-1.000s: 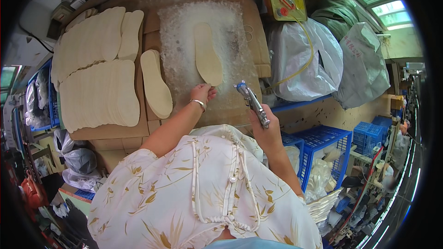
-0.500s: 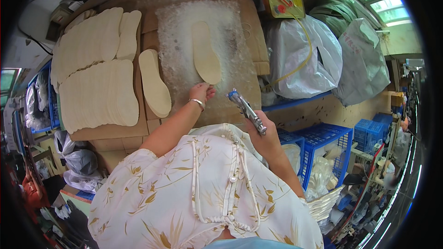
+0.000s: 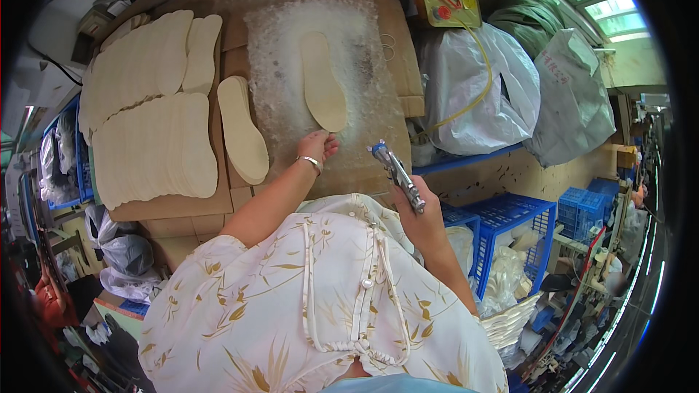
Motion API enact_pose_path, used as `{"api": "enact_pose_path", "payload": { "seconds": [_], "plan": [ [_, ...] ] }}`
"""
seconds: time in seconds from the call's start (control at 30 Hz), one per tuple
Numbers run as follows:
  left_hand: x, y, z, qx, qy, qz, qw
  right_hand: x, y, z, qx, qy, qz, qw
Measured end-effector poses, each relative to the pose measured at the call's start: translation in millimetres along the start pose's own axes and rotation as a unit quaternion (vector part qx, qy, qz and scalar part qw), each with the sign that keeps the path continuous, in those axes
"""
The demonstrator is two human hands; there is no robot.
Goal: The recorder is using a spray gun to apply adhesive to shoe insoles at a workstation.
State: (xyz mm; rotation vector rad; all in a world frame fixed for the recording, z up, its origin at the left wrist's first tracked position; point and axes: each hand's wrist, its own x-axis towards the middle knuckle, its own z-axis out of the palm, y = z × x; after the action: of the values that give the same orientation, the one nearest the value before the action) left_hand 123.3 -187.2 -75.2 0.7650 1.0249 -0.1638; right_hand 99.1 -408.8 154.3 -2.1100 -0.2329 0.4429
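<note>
The right hand [image 3: 422,222], clenched on the spray gun [image 3: 397,175], has lowered it off the glue-crusted tabletop [image 3: 277,65]; the left hand [image 3: 317,147], grip released, stays touching the insole [image 3: 324,91], indicating spraying is paused.

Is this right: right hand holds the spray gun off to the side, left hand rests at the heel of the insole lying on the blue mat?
Not quite. In the head view the insole lies on a white, crusted patch of the cardboard-covered bench, not a blue mat. The rest holds: the right hand holds the spray gun off to the side, and the left hand rests at the insole's near end.
</note>
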Motion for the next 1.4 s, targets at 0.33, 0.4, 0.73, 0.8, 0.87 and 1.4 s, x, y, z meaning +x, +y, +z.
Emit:
{"api": "enact_pose_path", "payload": {
  "seconds": [0.33,0.4,0.73,0.8,0.87,1.4],
  "plan": [
    [-10,4,1,0.010,-0.007,-0.019,1.000,-4,3,-2,-0.005,-0.006,-0.003,1.000],
    [-11,4,0,0.005,-0.013,-0.027,1.000,-5,1,-2,0.001,-0.015,-0.007,1.000],
    [-8,2,-5,0.012,-0.020,-0.040,0.999,-9,-1,0,-0.004,-0.027,0.016,0.999],
    [-8,2,-7,0.006,-0.017,-0.037,0.999,-10,-1,0,0.004,-0.042,0.009,0.999],
    [-6,1,-8,0.006,-0.022,-0.039,0.999,-9,3,-1,-0.005,-0.022,0.034,0.999],
    [-9,6,-12,0.025,-0.031,-0.061,0.997,-5,10,-5,0.001,-0.027,0.057,0.998]
  ]
}}
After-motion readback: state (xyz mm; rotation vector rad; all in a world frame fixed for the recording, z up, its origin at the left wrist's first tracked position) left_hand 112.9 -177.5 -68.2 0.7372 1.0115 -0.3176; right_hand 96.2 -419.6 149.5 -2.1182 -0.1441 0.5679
